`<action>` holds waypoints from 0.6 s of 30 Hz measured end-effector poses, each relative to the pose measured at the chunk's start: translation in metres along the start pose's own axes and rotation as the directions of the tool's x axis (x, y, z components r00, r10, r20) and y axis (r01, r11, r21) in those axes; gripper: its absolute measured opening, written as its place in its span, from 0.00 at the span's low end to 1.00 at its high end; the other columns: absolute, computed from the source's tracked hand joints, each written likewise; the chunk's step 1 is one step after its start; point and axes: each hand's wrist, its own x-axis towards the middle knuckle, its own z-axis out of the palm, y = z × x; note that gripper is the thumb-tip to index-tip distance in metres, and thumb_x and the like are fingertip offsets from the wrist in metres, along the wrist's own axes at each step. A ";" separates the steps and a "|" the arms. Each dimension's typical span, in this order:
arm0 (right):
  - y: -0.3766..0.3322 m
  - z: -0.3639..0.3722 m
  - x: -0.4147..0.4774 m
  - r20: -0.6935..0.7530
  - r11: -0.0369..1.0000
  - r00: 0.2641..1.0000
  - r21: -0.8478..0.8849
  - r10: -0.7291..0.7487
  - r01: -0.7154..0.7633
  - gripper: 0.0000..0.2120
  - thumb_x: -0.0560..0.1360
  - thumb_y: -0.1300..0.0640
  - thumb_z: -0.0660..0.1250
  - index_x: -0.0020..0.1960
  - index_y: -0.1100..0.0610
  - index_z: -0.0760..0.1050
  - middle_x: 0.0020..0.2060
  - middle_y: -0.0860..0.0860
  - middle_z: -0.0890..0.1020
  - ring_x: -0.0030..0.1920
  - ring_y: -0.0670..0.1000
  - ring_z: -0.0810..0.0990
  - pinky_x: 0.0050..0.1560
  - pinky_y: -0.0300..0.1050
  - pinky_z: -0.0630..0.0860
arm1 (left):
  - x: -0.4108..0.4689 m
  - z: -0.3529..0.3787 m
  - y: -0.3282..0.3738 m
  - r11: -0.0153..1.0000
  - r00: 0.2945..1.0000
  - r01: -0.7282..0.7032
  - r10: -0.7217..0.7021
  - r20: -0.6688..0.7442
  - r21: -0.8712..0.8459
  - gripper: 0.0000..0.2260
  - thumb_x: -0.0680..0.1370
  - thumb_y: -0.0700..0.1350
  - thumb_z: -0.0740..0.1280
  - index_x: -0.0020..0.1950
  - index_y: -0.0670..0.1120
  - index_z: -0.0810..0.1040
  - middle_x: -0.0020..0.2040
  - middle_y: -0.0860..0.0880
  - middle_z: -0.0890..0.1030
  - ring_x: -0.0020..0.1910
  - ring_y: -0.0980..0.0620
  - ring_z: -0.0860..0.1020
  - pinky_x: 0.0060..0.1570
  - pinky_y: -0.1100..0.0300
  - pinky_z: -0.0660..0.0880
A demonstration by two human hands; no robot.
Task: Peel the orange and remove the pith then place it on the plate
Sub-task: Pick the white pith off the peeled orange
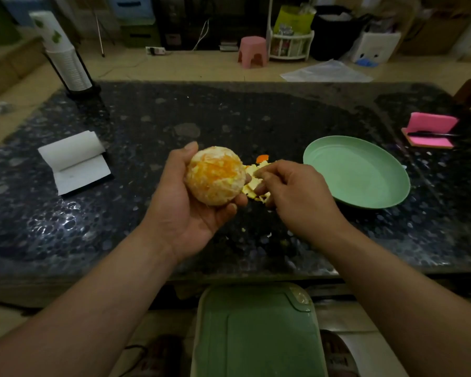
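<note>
My left hand cups a peeled orange above the dark table; patches of pale pith still cover much of its flesh. Just right of the orange, my right hand has its fingertips pinched on a small pale scrap of pith. Under and behind that hand lies a heap of peel pieces on the table. A round green plate sits to the right of my hands with nothing on it.
A white folded paper pad lies at the left of the speckled table. A pink sponge with a black pen sits far right. A stack of cups stands at the back left. A green stool is below the front edge.
</note>
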 end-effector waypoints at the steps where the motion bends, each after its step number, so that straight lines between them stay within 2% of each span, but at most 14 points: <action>1: 0.003 0.001 0.002 0.010 0.998 1.000 -0.058 0.001 -0.001 0.11 0.86 0.55 0.63 0.59 0.51 0.85 0.45 0.45 0.87 0.43 0.44 0.84 0.48 0.47 0.82 | 0.000 -0.001 -0.001 0.999 1.000 0.026 -0.026 0.001 -0.034 0.30 0.81 0.66 0.61 0.64 0.40 0.84 0.60 0.35 0.84 0.39 0.44 0.82 0.29 0.60 0.78; 3: 0.007 0.002 0.007 -0.010 0.974 0.999 -0.224 -0.033 0.030 0.11 0.86 0.52 0.63 0.56 0.51 0.84 0.44 0.47 0.86 0.44 0.49 0.83 0.47 0.50 0.80 | 0.001 -0.001 -0.003 0.994 0.998 0.056 -0.056 0.000 -0.091 0.31 0.81 0.67 0.62 0.60 0.40 0.85 0.59 0.36 0.84 0.38 0.45 0.81 0.29 0.61 0.78; 5: 0.008 0.002 0.008 -0.039 0.921 0.997 -0.386 -0.065 0.045 0.13 0.84 0.47 0.65 0.47 0.53 0.82 0.39 0.49 0.83 0.42 0.54 0.80 0.40 0.50 0.75 | 0.002 -0.001 -0.004 0.992 0.998 0.063 -0.064 -0.011 -0.114 0.34 0.80 0.69 0.63 0.63 0.40 0.84 0.58 0.37 0.84 0.39 0.45 0.82 0.29 0.61 0.78; 7: 0.007 0.002 0.009 -0.035 0.883 0.996 -0.465 -0.085 0.059 0.10 0.82 0.48 0.67 0.49 0.52 0.82 0.44 0.50 0.83 0.46 0.55 0.80 0.40 0.49 0.71 | 0.004 -0.001 -0.005 0.990 0.997 0.067 -0.072 -0.032 -0.124 0.35 0.78 0.70 0.64 0.67 0.41 0.82 0.58 0.38 0.84 0.40 0.45 0.82 0.29 0.61 0.79; 9: 0.004 0.004 0.011 -0.021 0.864 0.993 -0.495 -0.115 0.089 0.07 0.80 0.52 0.68 0.56 0.50 0.82 0.54 0.49 0.82 0.54 0.55 0.79 0.45 0.47 0.68 | 0.007 -0.001 -0.006 0.989 0.996 0.068 -0.076 -0.051 -0.131 0.35 0.78 0.70 0.66 0.69 0.42 0.81 0.57 0.39 0.85 0.41 0.45 0.83 0.31 0.61 0.81; 12: 0.004 0.006 0.014 -0.044 0.835 0.987 -0.540 -0.153 0.105 0.10 0.80 0.48 0.67 0.48 0.51 0.83 0.48 0.49 0.83 0.52 0.56 0.79 0.44 0.49 0.71 | 0.011 -0.001 -0.008 0.991 0.995 0.062 -0.070 -0.066 -0.123 0.34 0.78 0.69 0.67 0.69 0.42 0.81 0.57 0.39 0.86 0.45 0.44 0.85 0.34 0.59 0.83; 15: 0.002 0.006 0.015 -0.028 0.854 0.992 -0.511 -0.125 0.094 0.05 0.78 0.51 0.70 0.52 0.50 0.81 0.52 0.49 0.81 0.54 0.55 0.77 0.49 0.51 0.72 | 0.015 0.001 -0.010 0.993 0.995 0.051 -0.060 -0.076 -0.109 0.32 0.78 0.67 0.68 0.68 0.42 0.81 0.59 0.38 0.86 0.48 0.42 0.86 0.38 0.57 0.84; 18: 0.002 0.005 0.014 -0.046 0.867 0.992 -0.492 -0.116 0.079 0.08 0.80 0.48 0.68 0.47 0.51 0.81 0.48 0.47 0.81 0.51 0.53 0.78 0.46 0.50 0.72 | 0.019 0.003 -0.013 0.999 0.994 0.016 -0.021 -0.106 -0.046 0.32 0.79 0.67 0.68 0.70 0.44 0.80 0.59 0.42 0.87 0.53 0.43 0.84 0.43 0.56 0.82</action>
